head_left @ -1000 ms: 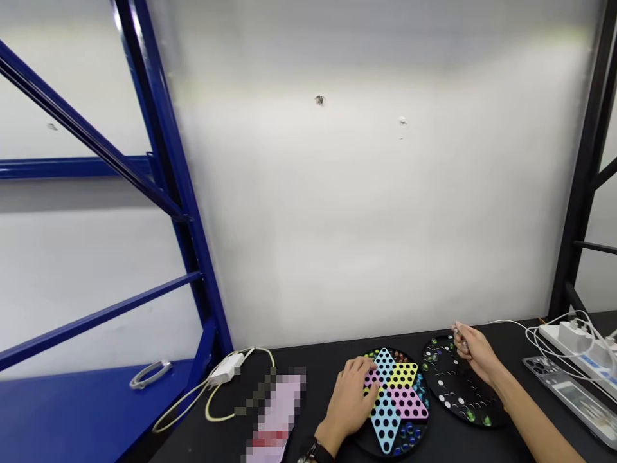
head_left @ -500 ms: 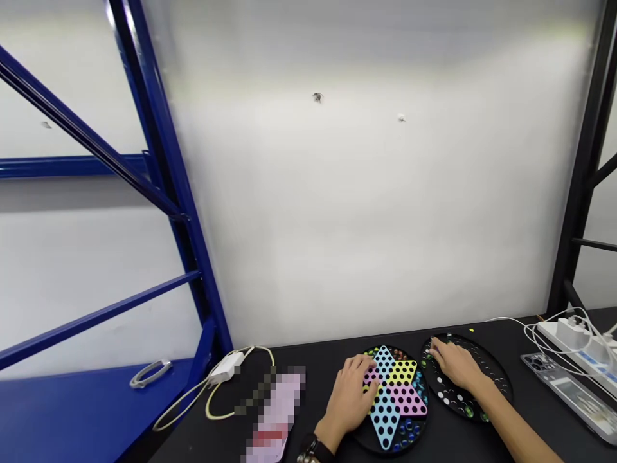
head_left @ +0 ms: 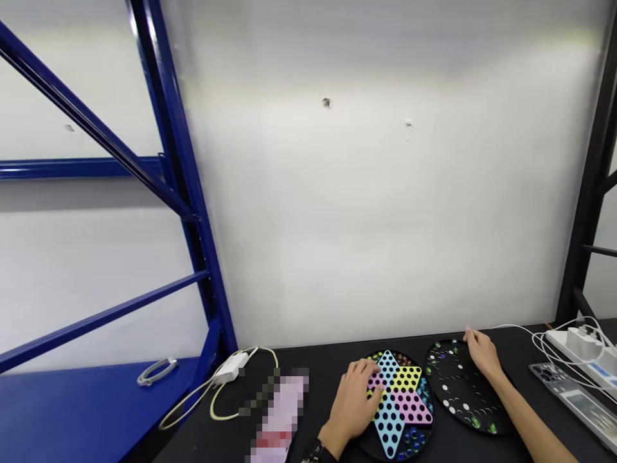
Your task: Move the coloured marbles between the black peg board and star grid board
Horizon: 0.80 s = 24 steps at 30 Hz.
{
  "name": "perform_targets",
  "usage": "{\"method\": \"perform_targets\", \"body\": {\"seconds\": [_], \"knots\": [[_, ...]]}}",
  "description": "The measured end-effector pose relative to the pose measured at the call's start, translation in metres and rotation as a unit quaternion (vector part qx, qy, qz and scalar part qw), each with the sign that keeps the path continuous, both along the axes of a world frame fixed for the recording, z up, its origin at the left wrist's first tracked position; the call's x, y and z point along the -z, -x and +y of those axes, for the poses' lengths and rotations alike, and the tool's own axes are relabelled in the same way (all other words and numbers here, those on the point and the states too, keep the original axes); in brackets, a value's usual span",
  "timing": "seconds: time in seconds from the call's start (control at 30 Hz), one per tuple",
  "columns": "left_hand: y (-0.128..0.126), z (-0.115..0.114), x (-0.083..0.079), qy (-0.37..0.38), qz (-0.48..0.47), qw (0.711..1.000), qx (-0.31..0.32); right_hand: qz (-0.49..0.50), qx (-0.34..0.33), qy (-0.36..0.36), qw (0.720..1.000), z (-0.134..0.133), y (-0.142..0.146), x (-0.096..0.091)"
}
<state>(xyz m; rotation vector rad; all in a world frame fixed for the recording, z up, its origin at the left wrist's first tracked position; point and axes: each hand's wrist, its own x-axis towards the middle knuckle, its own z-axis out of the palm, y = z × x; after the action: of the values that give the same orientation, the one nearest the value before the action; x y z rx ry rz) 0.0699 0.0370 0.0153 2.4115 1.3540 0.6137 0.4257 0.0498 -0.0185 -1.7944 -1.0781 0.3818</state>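
Observation:
My left hand (head_left: pixel 351 400), with a dark band at the wrist, lies over the left side of a round Chinese checkers board (head_left: pixel 391 411), thumb apart from the fingers. The board bears a star in light blue, yellow and pink with black holes; coloured marbles sit around it. To its right is a round black board or lid (head_left: pixel 475 393) holding green marbles (head_left: pixel 476 422), a purple one (head_left: pixel 443 355) and white ones or white spots. My right hand (head_left: pixel 483 354) is at its far rim, fingers drawn together; whatever they pinch is too small to make out.
A pink, partly pixelated flat object (head_left: pixel 282 418) lies left of the boards, beside a white adapter (head_left: pixel 231 365) with a cable. On the right are a grey phone-shaped case (head_left: pixel 573 402) and a power strip (head_left: pixel 598 363) with cords. A blue rack (head_left: pixel 193 193) rises at left.
My right hand has moved from the left side of the black round piece to its far rim, uncovering more of its surface. My left hand stays on the checkers board. The view has shifted slightly.

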Motion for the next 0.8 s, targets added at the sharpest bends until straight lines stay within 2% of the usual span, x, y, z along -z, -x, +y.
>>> {"method": "perform_targets", "body": {"seconds": [0.1, 0.17, 0.23, 0.43, 0.6, 0.7, 0.8], "knots": [[0.000, -0.001, -0.002, 0.004, 0.001, 1.000, -0.005, -0.202, 0.002, 0.124, 0.971, 0.006, 0.003, 0.009], [-0.001, -0.002, -0.003, 0.006, 0.001, 1.000, -0.004, -0.259, -0.009, 0.171, 0.951, 0.011, 0.008, 0.011], [-0.001, -0.003, -0.004, 0.007, 0.000, 1.000, -0.005, -0.258, -0.026, 0.195, 0.946, 0.016, 0.012, 0.010], [0.000, -0.002, -0.001, 0.004, -0.006, 1.000, -0.003, -0.153, -0.027, 0.182, 0.971, 0.025, 0.009, 0.004], [0.002, 0.004, 0.003, 0.003, -0.091, 0.996, -0.006, 0.001, -0.024, 0.096, 0.995, 0.023, 0.016, -0.004], [0.001, 0.009, 0.007, -0.011, -0.180, 0.983, -0.028, 0.119, -0.058, 0.028, 0.991, 0.021, 0.040, -0.013], [0.000, 0.013, 0.011, -0.024, -0.244, 0.968, -0.051, 0.220, -0.121, -0.016, 0.968, 0.013, 0.087, -0.024]]}}
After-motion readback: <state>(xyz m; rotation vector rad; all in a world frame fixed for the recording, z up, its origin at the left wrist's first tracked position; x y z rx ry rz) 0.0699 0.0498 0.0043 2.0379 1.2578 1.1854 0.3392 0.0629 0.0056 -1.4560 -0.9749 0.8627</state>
